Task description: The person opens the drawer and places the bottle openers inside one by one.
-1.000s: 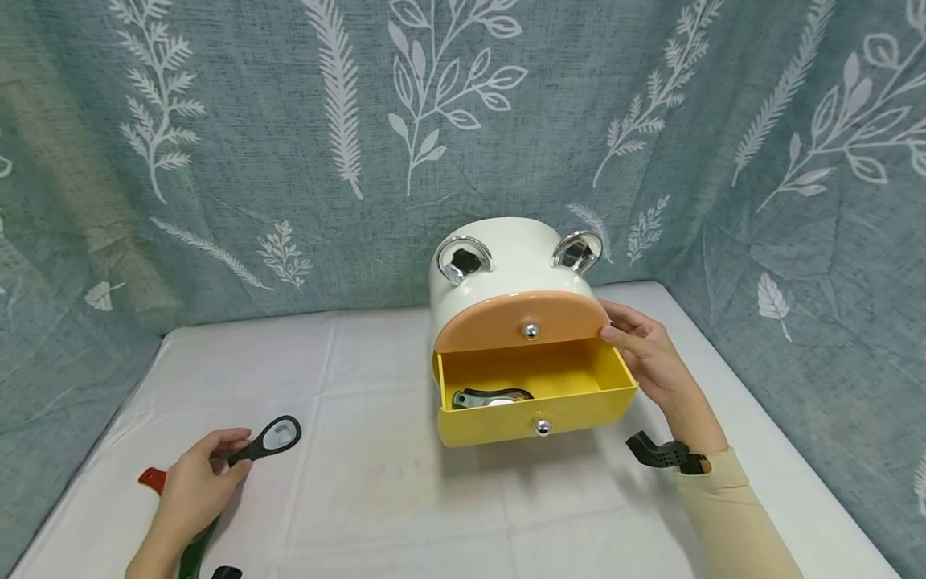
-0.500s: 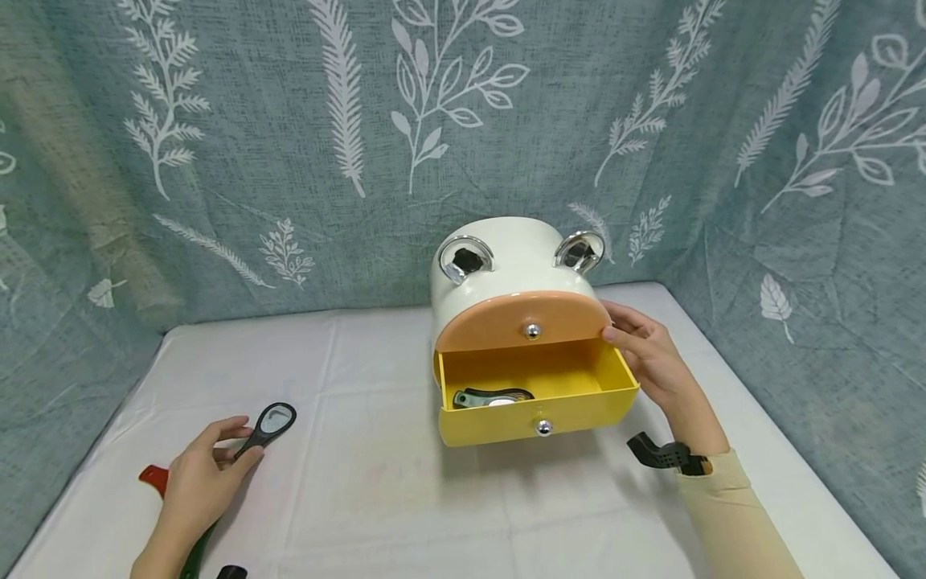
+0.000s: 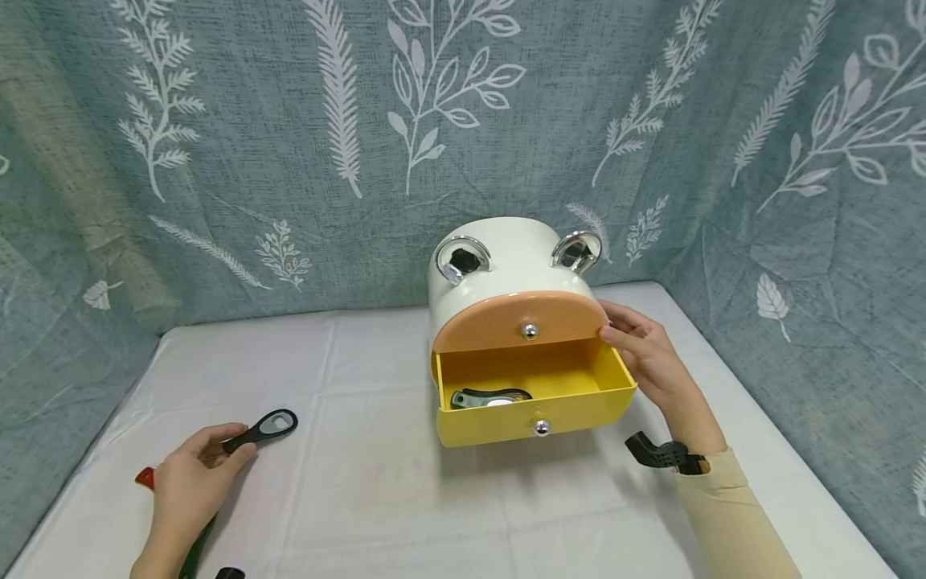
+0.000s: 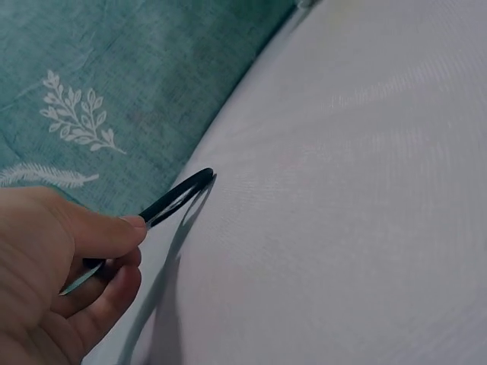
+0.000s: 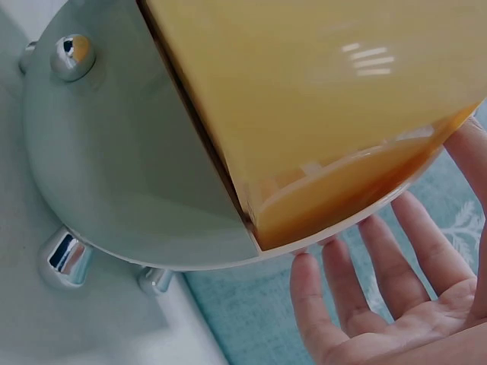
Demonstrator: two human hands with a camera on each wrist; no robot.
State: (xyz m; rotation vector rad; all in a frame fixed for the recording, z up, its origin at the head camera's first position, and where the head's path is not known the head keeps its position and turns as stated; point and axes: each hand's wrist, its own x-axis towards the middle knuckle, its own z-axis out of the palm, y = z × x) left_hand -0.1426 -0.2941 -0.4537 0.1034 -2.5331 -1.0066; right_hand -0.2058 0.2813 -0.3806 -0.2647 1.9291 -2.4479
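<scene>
My left hand (image 3: 192,482) pinches a black bottle opener (image 3: 278,423) by its handle, its oval head pointing right and away. In the left wrist view the bottle opener (image 4: 179,196) appears edge-on, just above the white cloth. A white frog-like drawer box (image 3: 499,251) stands at the back, its yellow lower drawer (image 3: 579,414) pulled out and the orange upper drawer (image 3: 485,322) closed. Inside the yellow drawer lies a tool with a green-grey end and a dark curved part (image 3: 499,396), half hidden. My right hand (image 3: 647,354) rests its fairly straight fingers on the box's right side, thumb at the front edge.
Partly under my left forearm lies a tool with a red end (image 3: 145,478) and a green part (image 3: 194,555). A black-tipped object (image 3: 230,572) shows at the bottom edge. A patterned green curtain (image 3: 289,121) encloses the white-covered table (image 3: 391,498).
The left hand has turned the bottle opener's head up and then back down slightly, shifting a little. The right hand, box and drawer hold their places.
</scene>
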